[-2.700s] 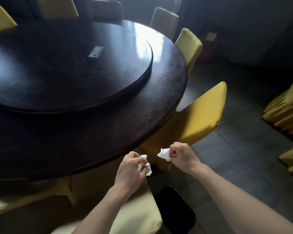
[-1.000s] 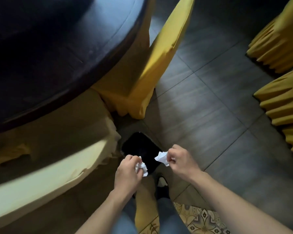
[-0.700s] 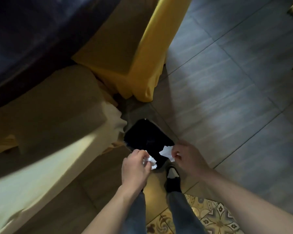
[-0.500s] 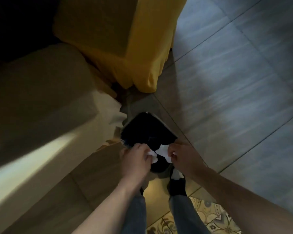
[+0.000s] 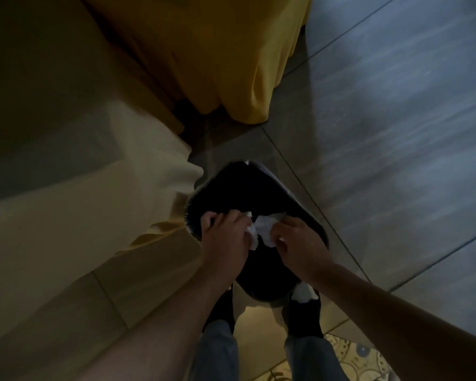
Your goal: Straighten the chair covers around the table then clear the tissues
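Observation:
I look straight down at a black waste bin (image 5: 239, 185) on the floor. My left hand (image 5: 223, 240) is closed around a crumpled white tissue (image 5: 252, 237) above the bin's opening. My right hand (image 5: 300, 246) grips a second white tissue (image 5: 267, 225) right beside it, also over the opening. The two tissues nearly touch. A pale yellow chair cover (image 5: 94, 215) hangs at the left, its edge against the bin. A deeper yellow chair cover (image 5: 217, 59) drapes to the floor beyond the bin.
Grey floor tiles (image 5: 396, 119) stretch to the right of the bin. My feet in dark shoes (image 5: 304, 312) stand just behind the bin, on a patterned tile strip (image 5: 355, 358) at the bottom edge.
My view tipped from the table down to the floor. Both hands dropped with their tissues until they hang over the bin's opening, and they drew closer together.

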